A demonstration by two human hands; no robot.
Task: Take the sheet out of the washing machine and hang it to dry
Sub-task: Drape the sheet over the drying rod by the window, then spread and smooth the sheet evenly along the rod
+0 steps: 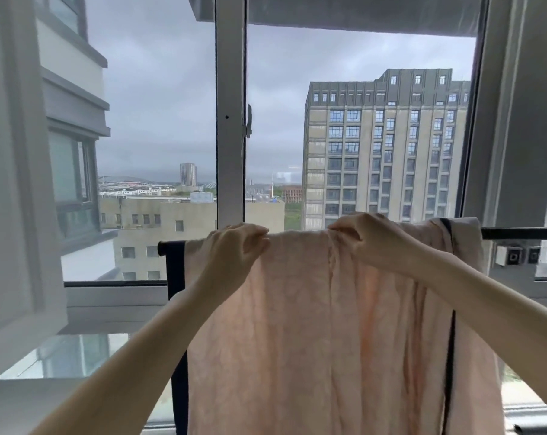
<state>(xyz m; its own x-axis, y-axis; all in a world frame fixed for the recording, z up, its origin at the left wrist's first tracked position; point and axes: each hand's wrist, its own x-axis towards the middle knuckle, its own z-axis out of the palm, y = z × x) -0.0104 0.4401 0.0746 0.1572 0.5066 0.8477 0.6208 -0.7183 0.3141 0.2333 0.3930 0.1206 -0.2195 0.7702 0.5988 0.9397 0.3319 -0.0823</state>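
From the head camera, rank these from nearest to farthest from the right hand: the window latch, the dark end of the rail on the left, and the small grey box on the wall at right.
Measured from the right hand, which pinches the sheet:
1. Small grey box, to its right on the wall.
2. Window latch, up and left on the frame.
3. Dark rail end, far left, beyond the left hand.

sheet [313, 324] — pale pink, dark-edged, wrinkled | draped over black rail [517, 233] — hanging straight down by window
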